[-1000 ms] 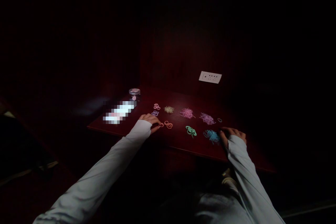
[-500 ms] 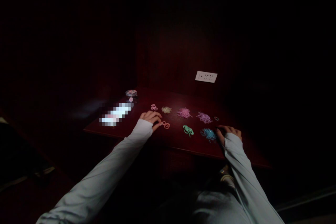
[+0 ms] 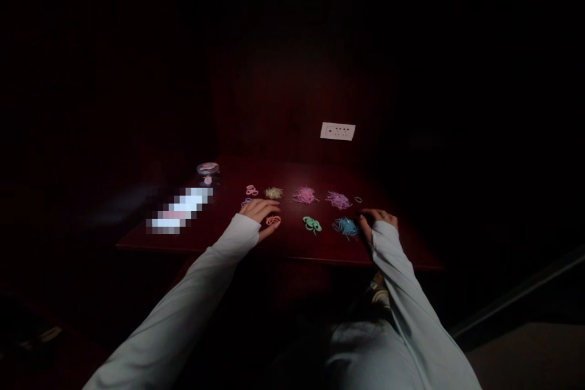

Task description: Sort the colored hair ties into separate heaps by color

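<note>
My left hand [image 3: 259, 213] is at the orange rubber bands [image 3: 273, 220], its fingers stretched over them and its thumb apart on the near side. Just behind that hand, a few violet-blue bands [image 3: 246, 202] show, partly covered. My right hand [image 3: 378, 219] is low at the right edge of the blue band pile [image 3: 347, 228], its fingers loosely bent and nothing visible in them. Green bands [image 3: 312, 225] lie between the hands. Farther back are light pink bands [image 3: 251, 191], a pale yellow pile [image 3: 273, 193], a pink pile [image 3: 305, 195] and a purple pile [image 3: 339, 199].
A single band [image 3: 358, 200] lies beyond my right hand. On the left of the dark red table [image 3: 292, 250] stand a round clear container [image 3: 208, 169] and a bright, pixelated rectangle [image 3: 181, 211]. A white socket plate [image 3: 337, 131] is on the back panel.
The whole view has shifted, so the table things appear farther left. Against the table, my left hand has moved right over the orange bands, uncovering the violet-blue ones. My right hand stays beside the blue pile.
</note>
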A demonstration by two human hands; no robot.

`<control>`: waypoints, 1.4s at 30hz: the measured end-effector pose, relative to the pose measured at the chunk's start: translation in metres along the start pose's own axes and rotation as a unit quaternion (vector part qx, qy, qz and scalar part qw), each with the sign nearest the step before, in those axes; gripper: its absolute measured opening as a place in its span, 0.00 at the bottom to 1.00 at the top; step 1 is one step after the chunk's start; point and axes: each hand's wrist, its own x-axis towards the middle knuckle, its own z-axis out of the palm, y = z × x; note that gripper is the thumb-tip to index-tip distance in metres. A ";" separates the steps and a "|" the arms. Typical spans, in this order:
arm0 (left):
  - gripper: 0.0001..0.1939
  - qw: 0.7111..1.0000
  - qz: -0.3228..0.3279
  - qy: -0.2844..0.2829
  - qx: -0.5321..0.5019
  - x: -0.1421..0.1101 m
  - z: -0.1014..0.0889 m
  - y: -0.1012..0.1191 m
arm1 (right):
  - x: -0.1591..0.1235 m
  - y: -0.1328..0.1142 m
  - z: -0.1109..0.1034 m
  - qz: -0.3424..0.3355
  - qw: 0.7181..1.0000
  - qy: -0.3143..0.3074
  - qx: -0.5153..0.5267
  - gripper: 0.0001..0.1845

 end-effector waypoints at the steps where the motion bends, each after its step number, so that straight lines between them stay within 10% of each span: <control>1: 0.15 1.000 0.012 -0.003 -0.005 0.000 0.002 -0.001 | 0.000 0.000 -0.001 -0.007 1.000 0.012 0.007 0.21; 7: 0.19 0.998 0.061 -0.003 -0.010 0.002 0.010 -0.006 | -0.005 -0.020 -0.010 -0.061 0.997 0.032 0.027 0.22; 13: 0.21 0.998 0.067 0.007 -0.020 0.008 0.019 0.001 | -0.017 -0.053 -0.006 -0.168 0.980 -0.106 0.004 0.21; 30: 0.10 0.998 -0.048 -0.045 -0.025 0.024 0.035 0.016 | -0.013 -0.096 -0.014 -0.159 0.947 -0.193 -0.202 0.23; 42: 0.09 0.992 -0.092 -0.048 -0.068 0.030 0.039 0.016 | 0.023 -0.096 -0.071 0.085 0.955 -0.253 -0.131 0.24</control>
